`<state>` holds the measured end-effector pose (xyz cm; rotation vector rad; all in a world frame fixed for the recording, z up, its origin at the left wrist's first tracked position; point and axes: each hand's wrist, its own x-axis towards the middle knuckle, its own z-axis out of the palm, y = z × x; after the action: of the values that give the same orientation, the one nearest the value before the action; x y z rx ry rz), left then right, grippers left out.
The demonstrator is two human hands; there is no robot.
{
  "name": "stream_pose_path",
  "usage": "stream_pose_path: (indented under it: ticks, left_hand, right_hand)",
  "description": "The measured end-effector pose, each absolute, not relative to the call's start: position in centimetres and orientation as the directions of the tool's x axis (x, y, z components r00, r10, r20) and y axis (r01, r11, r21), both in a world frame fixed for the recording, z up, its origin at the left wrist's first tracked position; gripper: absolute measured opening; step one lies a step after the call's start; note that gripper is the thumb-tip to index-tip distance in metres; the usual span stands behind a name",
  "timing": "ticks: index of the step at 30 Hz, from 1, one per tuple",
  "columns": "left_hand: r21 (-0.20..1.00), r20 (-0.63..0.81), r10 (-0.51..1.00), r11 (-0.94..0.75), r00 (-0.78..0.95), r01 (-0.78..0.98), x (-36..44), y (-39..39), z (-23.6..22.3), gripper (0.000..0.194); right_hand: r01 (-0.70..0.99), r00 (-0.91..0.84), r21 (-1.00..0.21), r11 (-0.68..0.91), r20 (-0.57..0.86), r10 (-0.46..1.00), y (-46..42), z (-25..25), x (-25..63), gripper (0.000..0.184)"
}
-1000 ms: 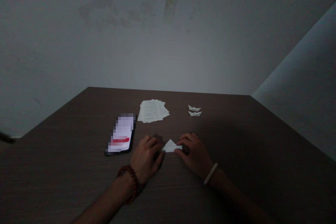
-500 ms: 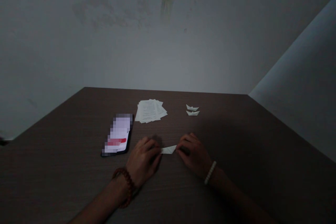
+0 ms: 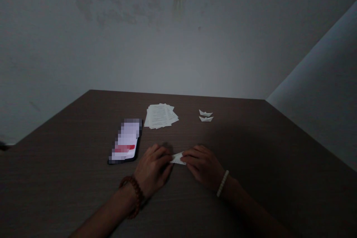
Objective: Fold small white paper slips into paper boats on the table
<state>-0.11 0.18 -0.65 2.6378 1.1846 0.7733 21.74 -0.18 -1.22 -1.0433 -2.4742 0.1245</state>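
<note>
Between my hands, low over the table, is a small folded piece of white paper (image 3: 177, 158). My left hand (image 3: 153, 169) pinches its left end between thumb and fingers. On the other side, my right hand (image 3: 203, 164) has its fingers closed over the right end, hiding part of the folds. Farther back stand two little paper boats, the rear boat (image 3: 205, 113) just behind the front boat (image 3: 206, 119). A brown beaded bracelet circles my left wrist, and a pale beaded one my right.
A phone (image 3: 125, 141) with a lit screen lies left of my left hand. Behind it, a loose pile of printed paper sheets (image 3: 160, 116) rests on the dark wooden table (image 3: 240, 200). The table's far edge meets a grey wall (image 3: 178, 52).
My right hand's fingers have shifted left over the folded paper and cover more of it. The paper's visible part now looks shorter. My left hand keeps its pinch.
</note>
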Motion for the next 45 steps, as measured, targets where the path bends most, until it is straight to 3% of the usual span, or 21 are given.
stream_pose_path:
  ticks: [8, 15, 25, 45]
  left_hand:
    - [0.335, 0.37, 0.729, -0.683, 0.576, 0.649, -0.8, 0.5, -0.7, 0.018]
    - [0.275, 0.413, 0.664, -0.744, 0.623, 0.61, -0.6, 0.5, -0.6, 0.02]
    - [0.384, 0.371, 0.747, -0.664, 0.551, 0.642, -0.4, 0.7, -0.5, 0.02]
    - [0.447, 0.308, 0.847, -0.53, 0.433, 0.72, 0.5, 0.9, -0.5, 0.01]
  right_hand:
    - [0.623, -0.597, -0.327, 0.711, 0.389, 0.702, -0.3, -1.1, 22.0, 0.023]
    - [0.654, -0.574, -0.299, 0.695, 0.403, 0.713, -0.5, -1.1, 21.7, 0.016]
    - [0.577, -0.645, -0.341, 0.742, 0.367, 0.67, -0.8, -0.5, 20.7, 0.016]
    - [0.584, -0.739, -0.214, 0.783, 0.26, 0.622, -1.2, 0.0, 20.7, 0.034]
